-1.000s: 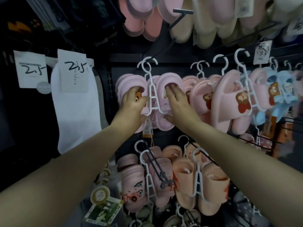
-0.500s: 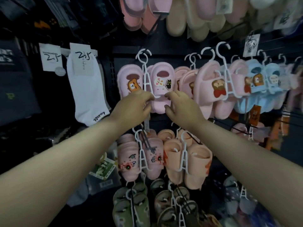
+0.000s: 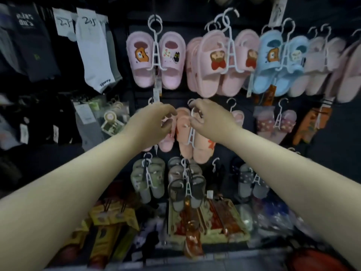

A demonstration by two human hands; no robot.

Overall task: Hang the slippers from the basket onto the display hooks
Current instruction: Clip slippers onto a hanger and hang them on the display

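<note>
The left hand hangs loosely curled and holds nothing. At its 12 o'clock the pink slippers sit on their white hanger, which is looped over a display hook and looks level and settled. The peach pair lies between the hands. The right hand, at 3 o'clock, is also loosely curled and empty, its fingertips just beside that pair's hanger. Judging by this, draw both hands straight back without snagging that hanger. The basket cannot be made out.
</note>
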